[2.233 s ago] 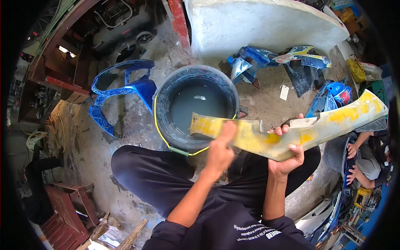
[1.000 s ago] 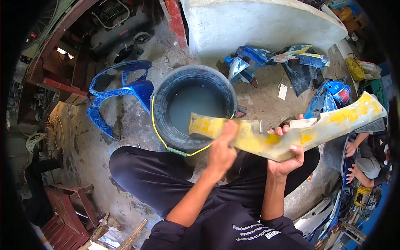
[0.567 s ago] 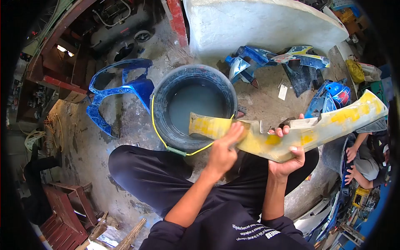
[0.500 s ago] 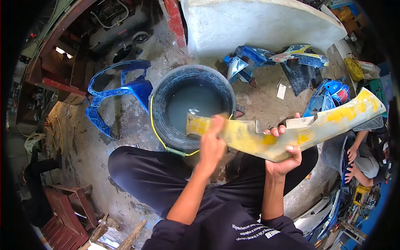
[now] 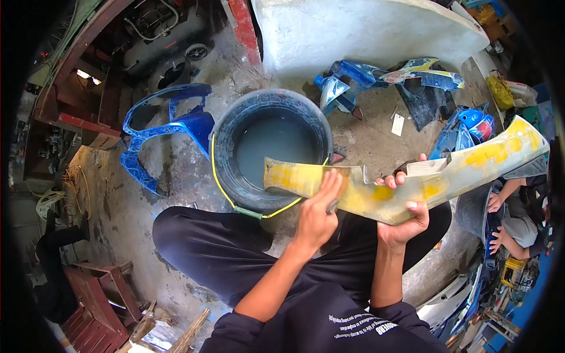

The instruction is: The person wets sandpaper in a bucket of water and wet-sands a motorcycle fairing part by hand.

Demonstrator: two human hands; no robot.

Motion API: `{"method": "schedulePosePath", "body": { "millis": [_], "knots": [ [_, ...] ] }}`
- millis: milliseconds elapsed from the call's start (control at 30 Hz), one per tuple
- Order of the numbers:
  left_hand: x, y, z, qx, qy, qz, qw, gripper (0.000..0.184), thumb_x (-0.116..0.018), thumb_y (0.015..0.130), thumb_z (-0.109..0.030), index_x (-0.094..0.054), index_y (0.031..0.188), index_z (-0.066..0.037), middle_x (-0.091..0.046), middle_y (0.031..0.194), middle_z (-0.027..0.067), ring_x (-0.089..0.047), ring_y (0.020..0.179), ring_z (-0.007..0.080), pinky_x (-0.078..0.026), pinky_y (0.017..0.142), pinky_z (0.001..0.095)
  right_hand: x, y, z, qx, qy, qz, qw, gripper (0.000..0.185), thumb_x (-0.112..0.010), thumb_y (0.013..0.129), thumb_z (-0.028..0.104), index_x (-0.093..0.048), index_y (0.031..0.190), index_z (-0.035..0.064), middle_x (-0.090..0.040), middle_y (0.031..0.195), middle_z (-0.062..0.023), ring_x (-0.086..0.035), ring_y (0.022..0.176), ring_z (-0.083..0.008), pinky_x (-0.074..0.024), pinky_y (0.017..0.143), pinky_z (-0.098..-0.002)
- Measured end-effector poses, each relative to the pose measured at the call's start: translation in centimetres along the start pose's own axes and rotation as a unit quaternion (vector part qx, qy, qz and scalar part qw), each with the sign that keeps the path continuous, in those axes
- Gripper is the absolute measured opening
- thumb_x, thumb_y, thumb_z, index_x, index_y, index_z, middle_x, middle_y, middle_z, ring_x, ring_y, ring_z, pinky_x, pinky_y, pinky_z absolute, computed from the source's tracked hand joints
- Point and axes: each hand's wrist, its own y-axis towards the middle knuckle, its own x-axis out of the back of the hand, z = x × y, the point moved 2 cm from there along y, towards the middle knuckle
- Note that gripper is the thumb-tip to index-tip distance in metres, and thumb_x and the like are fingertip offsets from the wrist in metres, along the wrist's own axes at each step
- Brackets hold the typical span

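Observation:
A long curved panel (image 5: pixel 494 156), pale grey with yellow patches, slants across my lap, its left end over the black bucket (image 5: pixel 226 185). My right hand (image 5: pixel 406 223) grips it near the middle from below, thumb on the near face and fingertips showing over the far edge. My left hand (image 5: pixel 318 220) lies palm down on the panel's left part, fingers close together. Something small and dark shows beside its thumb, too hidden to name. Cloudy water (image 5: pixel 273 147) stands in the bucket, whose yellow handle (image 5: pixel 220 185) hangs at the near side.
A blue frame-like part (image 5: pixel 194 126) lies left of the bucket. Blue and multicoloured panels (image 5: pixel 424 79) lie by the white wall (image 5: pixel 365 32). At the right, another person's hands (image 5: pixel 497 238) hold a blue part near a dark tub (image 5: pixel 471 215). A red wooden seat (image 5: pixel 88 300) stands lower left.
My left hand has moved back and forth along the panel, most recently to the right. My right hand keeps its grip. The panel's right end has risen slightly.

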Motion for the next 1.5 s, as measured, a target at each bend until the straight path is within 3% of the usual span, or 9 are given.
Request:
{"method": "schedulePosePath", "body": {
  "millis": [167,667,867,1033,1133,1167,1200,1367,1500],
  "knots": [
    [1.5,1.3,5.0,0.112,0.065,-0.059,0.990,0.076,-0.041,0.070,0.017,-0.058,0.142,0.002,-0.053,0.148,0.0278,-0.045,0.145,0.0361,-0.032,0.124,0.0398,0.4,-0.2,-0.2,0.002,-0.001,-0.001,1.000,0.101,-0.058,0.071,0.019,-0.021,0.165,0.0132,-0.055,0.107,-0.0135,-0.056,0.098,-0.0260,-0.0436,0.104,-0.0515],
    [0.8,0.3,0.4,0.000,0.019,0.059,0.998,0.075,-0.043,0.073,0.019,-0.061,0.142,-0.004,-0.051,0.150,0.0249,-0.045,0.145,0.0329,-0.035,0.123,0.0397,0.3,0.2,-0.3,0.027,0.021,0.007,0.999,0.099,-0.058,0.072,0.017,-0.022,0.164,0.0127,-0.056,0.109,-0.0143,-0.057,0.100,-0.0273,-0.0460,0.104,-0.0525],
    [1.5,1.2,4.6,0.131,0.104,-0.053,0.984,0.077,-0.041,0.071,0.018,-0.060,0.142,-0.003,-0.052,0.149,0.0251,-0.046,0.144,0.0331,-0.034,0.123,0.0383,0.3,0.1,-0.8,0.012,0.015,-0.005,1.000,0.097,-0.057,0.073,0.017,-0.022,0.164,0.0124,-0.055,0.109,-0.0144,-0.055,0.099,-0.0266,-0.0456,0.103,-0.0513],
    [0.5,0.1,0.7,-0.019,0.004,0.033,0.999,0.066,-0.041,0.078,0.019,-0.063,0.137,0.001,-0.057,0.145,0.0252,-0.050,0.142,0.0321,-0.037,0.121,0.0384,0.0,0.1,-1.0,0.042,0.008,-0.006,0.999,0.096,-0.057,0.075,0.017,-0.022,0.163,0.0128,-0.055,0.109,-0.0148,-0.055,0.100,-0.0271,-0.0447,0.104,-0.0498],
    [2.4,1.7,6.1,0.120,0.095,-0.042,0.987,0.064,-0.042,0.074,0.013,-0.070,0.130,-0.001,-0.066,0.132,0.0272,-0.063,0.130,0.0336,-0.046,0.114,0.0389,-0.4,-0.2,-1.8,0.050,0.004,-0.010,0.999,0.097,-0.056,0.075,0.016,-0.020,0.165,0.0135,-0.056,0.109,-0.0155,-0.055,0.101,-0.0280,-0.0445,0.104,-0.0483],
    [4.3,3.2,6.1,0.310,0.142,0.047,0.939,0.061,-0.044,0.072,0.007,-0.074,0.125,-0.002,-0.071,0.121,0.0285,-0.072,0.113,0.0362,-0.052,0.103,0.0401,-0.6,-0.2,-2.2,0.049,0.007,-0.011,0.999,0.098,-0.054,0.075,0.014,-0.017,0.166,0.0140,-0.056,0.110,-0.0162,-0.056,0.101,-0.0288,-0.0447,0.103,-0.0475],
    [5.4,3.6,7.0,0.248,0.117,-0.021,0.961,0.058,-0.044,0.072,0.003,-0.076,0.120,-0.003,-0.074,0.111,0.0284,-0.075,0.097,0.0368,-0.056,0.092,0.0405,-0.8,-0.2,-2.5,0.049,0.009,-0.011,0.999,0.098,-0.054,0.075,0.014,-0.017,0.166,0.0140,-0.056,0.110,-0.0162,-0.056,0.101,-0.0288,-0.0447,0.103,-0.0475],
    [9.3,6.8,18.1,0.317,0.105,-0.205,0.920,0.040,-0.049,0.084,-0.007,-0.079,0.111,-0.005,-0.079,0.095,0.0149,-0.074,0.094,0.0273,-0.055,0.085,0.0359,-1.1,0.4,-3.5,0.076,0.008,0.005,0.997,0.098,-0.052,0.076,0.013,-0.014,0.166,0.0134,-0.057,0.111,-0.0173,-0.055,0.103,-0.0292,-0.0444,0.103,-0.0462],
    [10.4,8.1,23.4,0.428,0.021,-0.184,0.885,0.041,-0.055,0.088,-0.016,-0.074,0.122,-0.002,-0.077,0.107,0.0225,-0.074,0.100,0.0356,-0.056,0.090,0.0417,-1.3,1.0,-4.4,0.089,-0.016,0.003,0.996,0.099,-0.051,0.076,0.013,-0.012,0.167,0.0124,-0.057,0.111,-0.0177,-0.055,0.103,-0.0291,-0.0440,0.104,-0.0459]
  ]
}}
